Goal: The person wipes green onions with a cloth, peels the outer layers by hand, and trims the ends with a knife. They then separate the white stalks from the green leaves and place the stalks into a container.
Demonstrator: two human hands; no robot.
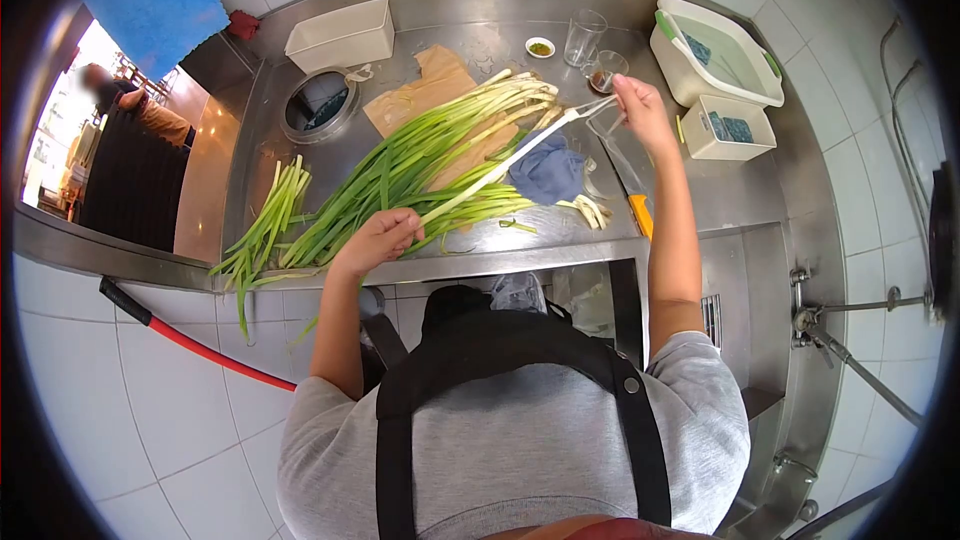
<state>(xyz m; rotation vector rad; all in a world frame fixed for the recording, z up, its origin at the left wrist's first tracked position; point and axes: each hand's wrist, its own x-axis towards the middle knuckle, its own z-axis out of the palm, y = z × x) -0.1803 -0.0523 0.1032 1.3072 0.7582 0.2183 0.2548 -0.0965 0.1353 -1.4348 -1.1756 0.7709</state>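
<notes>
A single long spring onion is stretched slantwise over the counter. My left hand is closed around its green part near the counter's front edge. At the white end, the fingers of my right hand pinch thin pale strands; whether these are loosened outer skin or roots I cannot make out. Beneath lies a big pile of spring onions, partly on brown paper. A smaller bunch rests at the left. Below the strands are a crumpled blue cloth and a knife with a yellow handle.
Along the back of the steel counter stand a white bin, a small sauce dish and a glass. At right are a water-filled tub and a smaller container. A round lidded vessel sits left.
</notes>
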